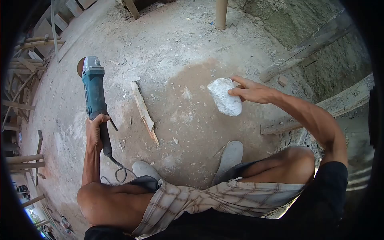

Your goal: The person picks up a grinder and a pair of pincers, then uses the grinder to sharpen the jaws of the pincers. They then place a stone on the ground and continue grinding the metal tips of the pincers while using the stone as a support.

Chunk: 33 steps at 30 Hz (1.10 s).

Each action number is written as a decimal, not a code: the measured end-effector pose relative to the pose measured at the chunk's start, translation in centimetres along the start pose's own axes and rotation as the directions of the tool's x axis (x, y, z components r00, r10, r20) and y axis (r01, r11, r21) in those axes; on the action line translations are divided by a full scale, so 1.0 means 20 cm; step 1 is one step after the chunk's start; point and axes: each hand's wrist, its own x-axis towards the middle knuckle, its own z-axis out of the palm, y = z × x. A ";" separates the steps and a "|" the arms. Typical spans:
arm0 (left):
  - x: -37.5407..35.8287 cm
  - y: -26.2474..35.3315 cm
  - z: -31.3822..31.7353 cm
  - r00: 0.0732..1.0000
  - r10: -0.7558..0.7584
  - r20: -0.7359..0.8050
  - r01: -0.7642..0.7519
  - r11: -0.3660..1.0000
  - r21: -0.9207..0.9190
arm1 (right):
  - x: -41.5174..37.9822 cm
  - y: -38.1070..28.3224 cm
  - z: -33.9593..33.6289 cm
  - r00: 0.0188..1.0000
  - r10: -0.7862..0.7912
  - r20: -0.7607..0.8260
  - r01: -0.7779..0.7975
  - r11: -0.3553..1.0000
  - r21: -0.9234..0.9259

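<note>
My left hand is wrapped round the rear of a teal angle grinder, which points away from me with its disc at the far left end. A black power cord trails from its back toward my left foot. On the other side, my right hand grips a rough white stone by its right edge, thumb on the face toward me. Some fingers are hidden behind the stone. Grinder and stone are well apart.
A splintered strip of wood lies on the dusty ground between my hands. My shoes are below the stone. Wooden beams lean at right, a post stands at the back, and timber lines the left.
</note>
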 end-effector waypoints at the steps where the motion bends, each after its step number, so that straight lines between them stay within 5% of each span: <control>1: -0.01 -0.02 -0.04 1.000 0.005 0.009 -0.006 1.000 0.024 | 0.15 -0.06 0.04 0.993 0.022 0.113 -0.014 0.997 -0.071; 6: -0.08 -0.08 -0.15 0.997 0.027 -0.069 -0.030 0.999 -0.035 | 0.90 -0.07 0.38 0.964 -0.032 0.264 0.031 0.999 0.006; 9: -0.08 -0.11 -0.20 0.996 -0.017 -0.093 0.011 0.998 -0.057 | 1.16 -0.09 0.54 0.964 -0.135 0.230 0.069 0.960 0.272; 11: -0.06 -0.16 -0.22 0.994 -0.013 -0.107 0.007 0.998 -0.057 | 1.33 -0.05 0.60 0.989 -0.132 0.068 0.113 0.968 0.224; 12: -0.06 -0.18 -0.24 0.994 -0.017 -0.109 0.010 0.998 -0.063 | 1.35 -0.07 0.64 0.963 -0.151 -0.225 0.133 0.987 -0.093; 13: -0.06 -0.19 -0.25 0.994 -0.020 -0.105 0.014 0.998 -0.056 | 1.33 -0.06 0.66 0.964 -0.144 -0.224 0.128 0.988 -0.086; 15: -0.06 -0.20 -0.25 0.993 -0.067 -0.097 0.055 0.991 -0.123 | 1.24 -0.05 0.65 0.808 -0.225 -0.545 0.100 0.963 -0.249; 18: -0.03 -0.23 -0.22 0.994 -0.016 -0.107 -0.002 0.987 -0.161 | 1.22 0.03 0.59 0.758 -0.220 -0.614 0.066 0.962 -0.264; 22: -0.04 -0.24 -0.21 0.995 -0.075 -0.072 0.062 0.983 -0.171 | 1.16 0.06 0.59 0.760 -0.098 -0.642 -0.012 0.986 -0.164; 25: -0.04 -0.22 -0.18 0.997 -0.063 -0.044 0.056 0.987 -0.150 | 1.07 0.01 0.66 0.776 -0.065 -0.627 0.071 0.997 -0.016; 31: -0.04 -0.22 -0.17 0.998 -0.054 -0.020 0.051 0.990 -0.129 | 1.11 -0.05 0.76 0.812 -0.260 -0.523 0.126 0.952 -0.278; 33: -0.05 -0.22 -0.17 0.998 -0.055 -0.036 0.051 0.994 -0.100 | 1.14 -0.12 0.76 0.856 0.037 -0.516 -0.152 0.972 -0.182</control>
